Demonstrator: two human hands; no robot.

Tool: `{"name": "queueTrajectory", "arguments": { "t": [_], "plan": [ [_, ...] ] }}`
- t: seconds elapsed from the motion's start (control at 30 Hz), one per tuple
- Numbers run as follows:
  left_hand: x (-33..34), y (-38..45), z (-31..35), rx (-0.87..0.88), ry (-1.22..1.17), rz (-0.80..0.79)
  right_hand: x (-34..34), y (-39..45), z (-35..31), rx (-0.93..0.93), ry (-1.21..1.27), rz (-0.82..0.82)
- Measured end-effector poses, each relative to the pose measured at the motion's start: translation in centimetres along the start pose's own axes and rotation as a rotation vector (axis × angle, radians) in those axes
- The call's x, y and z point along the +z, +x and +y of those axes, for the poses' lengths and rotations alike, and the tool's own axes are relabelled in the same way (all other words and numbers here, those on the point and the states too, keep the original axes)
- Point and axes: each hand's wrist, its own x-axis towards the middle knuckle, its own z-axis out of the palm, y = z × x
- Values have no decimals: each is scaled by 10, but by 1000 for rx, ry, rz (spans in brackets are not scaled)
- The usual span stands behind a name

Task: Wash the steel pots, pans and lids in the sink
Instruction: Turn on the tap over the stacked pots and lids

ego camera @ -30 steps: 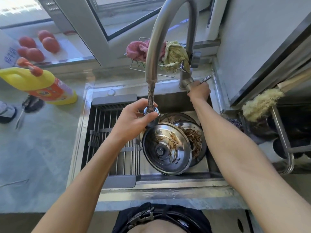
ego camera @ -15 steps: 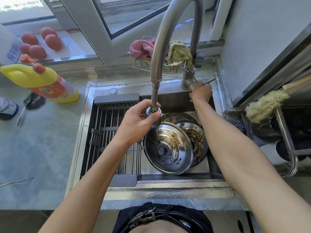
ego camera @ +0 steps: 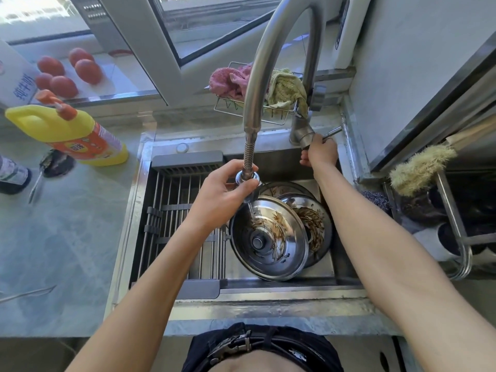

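While water runs, my left grip (ego camera: 228, 196) curls round the spray head (ego camera: 248, 181) above the soiled lid (ego camera: 269, 238).
My right grip (ego camera: 320, 153) pinches the tap lever (ego camera: 331, 132); grey bench (ego camera: 67, 237) left of the sink (ego camera: 268, 308).

Grey marbled countertop (ego camera: 67, 237) with yellow detergent bottle (ego camera: 69, 132), inset steel sink (ego camera: 268, 308), dark-capped bottle (ego camera: 12, 174).

Two lids (ego camera: 268, 238) lay overlapping in the right half of the sink (ego camera: 271, 294), the nearer one over the farther. A rack (ego camera: 177, 224) filled the left half. Behind the sink stood the tap (ego camera: 271, 57) and a cloth basket (ego camera: 249, 108); a bottle (ego camera: 67, 132) lay on the tabletop (ego camera: 64, 237), left.
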Motion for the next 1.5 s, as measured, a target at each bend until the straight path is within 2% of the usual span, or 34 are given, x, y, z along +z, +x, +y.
{"name": "queueTrajectory", "arguments": {
  "t": [0.17, 0.27, 0.37, 0.47, 0.6, 0.8, 0.93, 1.17, 1.27, 1.37, 1.5],
  "plan": [
    [0, -4, -5, 33, -48, 2, -28, -31, 9, -40, -131, -81],
    [4, -14, -14, 49, -128, 100, -50, -59, 27, -119, -210, -102],
    [14, -31, -32, -33, -212, 212, -74, -84, 51, -160, -275, -95],
    [23, -45, -53, -192, -269, 238, -96, -106, 71, -178, -356, -94],
    [41, -55, -68, -262, -168, 107, -124, -134, 88, -229, -454, -20],
    [94, -48, -53, -215, -161, -107, -164, -147, 114, -369, -753, 192],
    [124, -43, -50, -223, -139, -177, -172, -134, 126, -396, -887, 234],
    [115, -60, -76, -307, -125, -159, -162, -114, 131, -293, -914, 247],
    [101, -62, -96, -394, -86, -111, -154, -116, 131, -256, -817, 225],
    [97, -54, -122, -464, 33, -74, -142, -133, 126, -252, -613, 130],
    [106, -36, -151, -543, 286, -97, -129, -154, 128, -262, -532, 49]
  ]
}}
